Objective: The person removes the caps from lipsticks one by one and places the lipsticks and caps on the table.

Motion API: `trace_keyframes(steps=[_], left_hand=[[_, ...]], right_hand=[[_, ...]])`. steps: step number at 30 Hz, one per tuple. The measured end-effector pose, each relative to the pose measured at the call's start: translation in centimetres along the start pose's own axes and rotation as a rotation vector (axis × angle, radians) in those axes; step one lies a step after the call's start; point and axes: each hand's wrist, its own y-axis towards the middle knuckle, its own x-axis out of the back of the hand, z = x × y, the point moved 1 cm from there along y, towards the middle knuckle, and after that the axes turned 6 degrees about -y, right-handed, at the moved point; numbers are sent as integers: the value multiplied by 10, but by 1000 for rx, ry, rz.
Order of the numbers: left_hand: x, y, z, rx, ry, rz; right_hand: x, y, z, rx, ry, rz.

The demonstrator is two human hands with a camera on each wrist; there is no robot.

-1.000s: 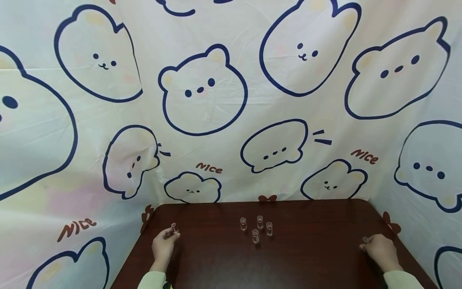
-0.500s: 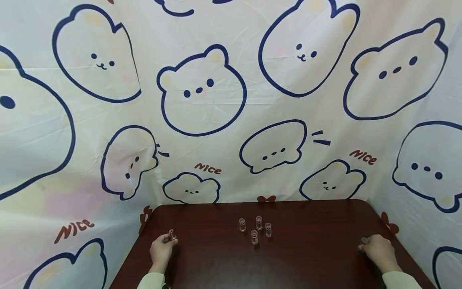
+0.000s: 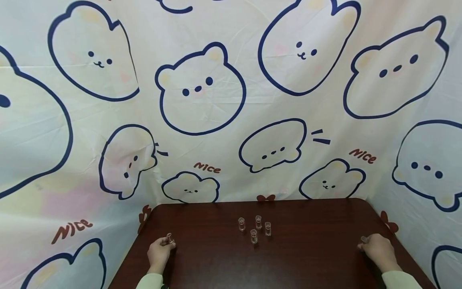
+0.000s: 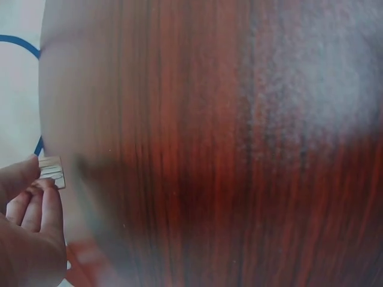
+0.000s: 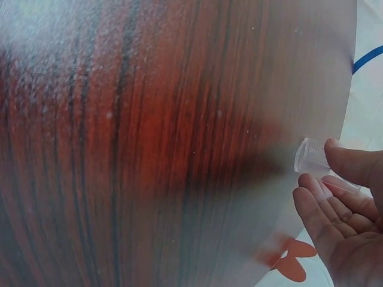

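Note:
My left hand (image 3: pixel 159 253) pinches a small clear shot glass (image 4: pixel 51 172) between thumb and fingers at the table's left side. At the right side, my right hand (image 3: pixel 379 251) holds another clear shot glass (image 5: pixel 310 157), its round rim sticking out past the fingertips in the right wrist view. Both hands are well apart. Between them, toward the back, several more shot glasses stand upright in a loose group: a left one (image 3: pixel 242 224), a back one (image 3: pixel 258 222), a right one (image 3: pixel 268 228) and a front one (image 3: pixel 254 237).
The dark brown wood-grain table (image 3: pixel 303 245) has rounded back corners. A pale cloth (image 3: pixel 202 152) printed with blue bear outlines hangs behind it and along both sides, close to the table's edges.
My left hand has drawn slightly down and left with its shot glass, which sits lower in view. My right hand and the standing glasses hold their places; the head view shifts a little.

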Motion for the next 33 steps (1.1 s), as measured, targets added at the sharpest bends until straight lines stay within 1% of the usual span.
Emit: trace_keyframes(steps=[5,11,17,21,26,33], left_hand=[[1,0,3,-7,7,2],[2,-1,7,-12,17,-10],[1,1,12,-54,48,-9],[1,2,12,-74,63,0],[2,1,11,-74,69,9],[3,-1,11,-87,81,13]], right_hand=[[1,-1,0,0,3,8],[1,0,0,6,-3,10],[2,2,-1,10,-12,17],[2,5,-1,4,-17,36],[1,7,-1,5,-17,39],[1,0,-3,16,6,44]])
